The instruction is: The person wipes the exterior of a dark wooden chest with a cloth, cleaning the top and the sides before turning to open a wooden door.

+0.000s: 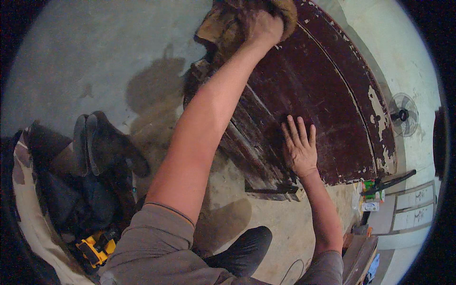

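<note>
A large wooden furniture piece with a dark red-brown panel (302, 92) stretches before me. Its paint is worn and flaking along the curved outer edge, and pale scuffs mark the rails on its near side. At the top of the view my left hand (265, 26), somewhat blurred, grips a bunched brown cloth (226, 34) against the panel. Part of the cloth is cut off by the picture's edge. Flat on the panel's lower part lies my right hand (301, 153), fingers spread and holding nothing.
A fan (403, 114) stands beyond the panel. Packages (371, 196) and a brown wooden piece (359, 254) are at the lower right. Dark items (103, 149) and a yellow-and-black object (96, 249) lie at left. A thin cable (294, 265) loops on the concrete floor.
</note>
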Demonstrator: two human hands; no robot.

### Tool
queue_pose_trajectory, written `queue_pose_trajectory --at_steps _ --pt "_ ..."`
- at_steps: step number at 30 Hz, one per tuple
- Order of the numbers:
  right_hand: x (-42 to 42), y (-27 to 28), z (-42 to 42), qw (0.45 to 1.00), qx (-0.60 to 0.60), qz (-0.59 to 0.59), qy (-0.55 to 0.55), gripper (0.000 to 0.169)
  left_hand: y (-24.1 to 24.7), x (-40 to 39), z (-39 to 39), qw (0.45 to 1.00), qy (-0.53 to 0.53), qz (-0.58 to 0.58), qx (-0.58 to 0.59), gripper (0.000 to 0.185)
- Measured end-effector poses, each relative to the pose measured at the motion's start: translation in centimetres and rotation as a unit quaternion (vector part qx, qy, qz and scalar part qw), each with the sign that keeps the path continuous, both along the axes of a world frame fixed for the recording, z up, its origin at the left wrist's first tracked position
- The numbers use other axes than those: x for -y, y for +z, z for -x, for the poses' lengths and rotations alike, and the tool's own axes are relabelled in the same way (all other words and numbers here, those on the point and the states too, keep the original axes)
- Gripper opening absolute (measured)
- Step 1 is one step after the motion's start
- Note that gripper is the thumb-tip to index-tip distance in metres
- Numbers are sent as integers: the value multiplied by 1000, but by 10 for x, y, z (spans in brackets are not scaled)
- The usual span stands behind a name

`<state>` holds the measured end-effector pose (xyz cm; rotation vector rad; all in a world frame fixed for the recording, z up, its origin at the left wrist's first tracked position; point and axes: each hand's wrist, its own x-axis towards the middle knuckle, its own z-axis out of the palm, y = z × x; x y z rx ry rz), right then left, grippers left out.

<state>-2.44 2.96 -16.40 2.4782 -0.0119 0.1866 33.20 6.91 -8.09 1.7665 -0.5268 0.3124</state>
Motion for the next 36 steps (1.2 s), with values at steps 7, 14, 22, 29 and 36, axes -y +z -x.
queue_pose_trajectory --at_steps 7,14,22,29,36 --pt "-1 5 14 999 -10 1 -32 63 -203 21 25 988 11 -154 -10 49" --pt "-2 5 9 1000 -1 -12 -14 62 -216 -3 90 990 -11 137 8 43" --pt "-5 31 21 997 71 -13 8 66 -9 3 101 967 -6 46 251 58" --pt "11 37 51 988 147 20 -44 68 -179 9 175 995 52 38 82 56" --pt "3 27 23 986 165 27 -13 68 -318 14 175 986 -89 -129 -64 47"
